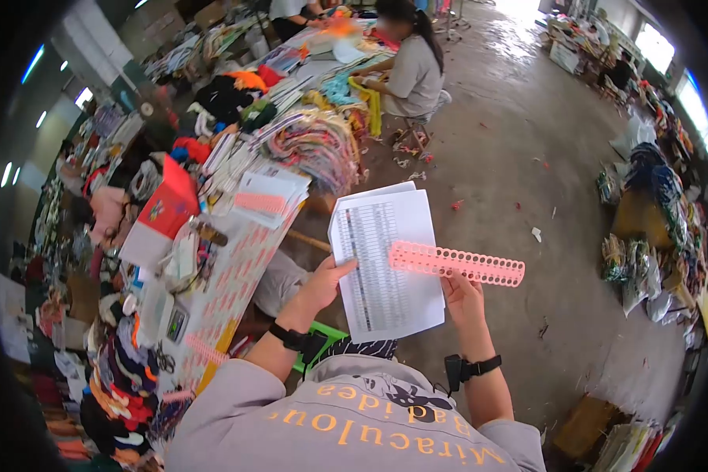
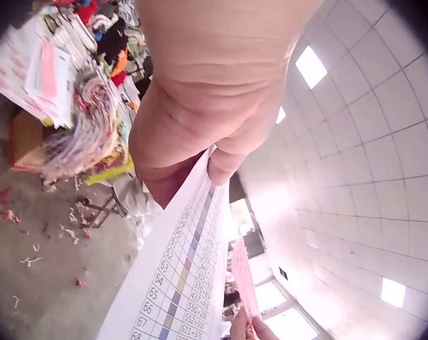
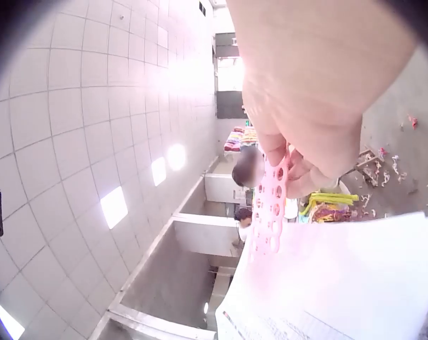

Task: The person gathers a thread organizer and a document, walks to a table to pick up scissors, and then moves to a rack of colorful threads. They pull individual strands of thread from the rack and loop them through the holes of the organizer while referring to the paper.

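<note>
My left hand (image 1: 322, 285) pinches the left edge of some white paper sheets (image 1: 405, 303), thumb on top. A printed table with numbers and a column of small colour patches covers the top sheet, as the left wrist view shows up close. In my right hand (image 1: 466, 303) a long pink strip (image 1: 480, 266) with rows of round holes along both edges is held between thumb and fingers. The strip lies across the right part of the sheets in the head view, its left end over the printed table. Both hands are in front of my body, above the floor.
At the left stands a long table (image 1: 232, 271) heaped with yarn (image 1: 315, 149), papers and a red folder (image 1: 169, 200). Another pink strip (image 1: 261, 203) lies on papers there. A person (image 1: 417, 71) sits at its far end. Bagged bundles (image 1: 641, 267) line the right side.
</note>
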